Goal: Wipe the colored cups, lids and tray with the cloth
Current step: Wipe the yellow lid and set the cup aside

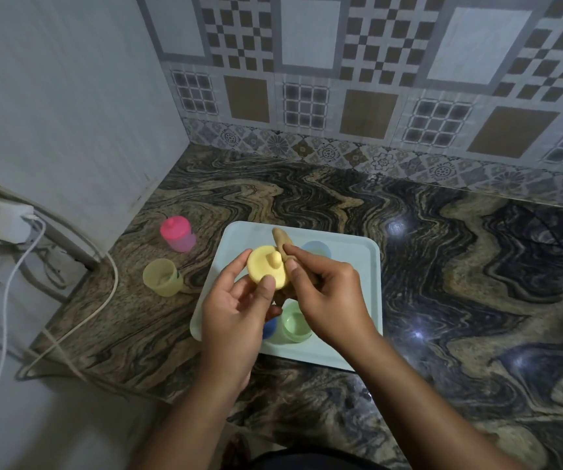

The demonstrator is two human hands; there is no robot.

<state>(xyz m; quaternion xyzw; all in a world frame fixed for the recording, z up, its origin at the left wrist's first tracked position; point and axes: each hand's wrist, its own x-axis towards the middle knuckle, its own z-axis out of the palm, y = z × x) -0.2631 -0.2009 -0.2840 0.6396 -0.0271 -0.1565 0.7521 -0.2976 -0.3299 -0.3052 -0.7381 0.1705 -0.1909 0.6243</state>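
Note:
My left hand (236,307) holds a yellow lid (266,266) with a knob, above the pale blue tray (354,300). My right hand (327,293) grips a tan cloth (282,242) pressed against the lid's right side. On the tray stand a green cup (295,322), a blue cup (317,250) at the back, and a dark blue piece (270,329) partly hidden under my left hand. Left of the tray, on the counter, stand a lidless yellow cup (163,277) and a pink cup (177,234) with its lid on.
The marbled stone counter (460,266) meets a tiled wall at the back and a plain wall at the left. A white charger (3,220) and cables (80,320) hang off the counter's left edge.

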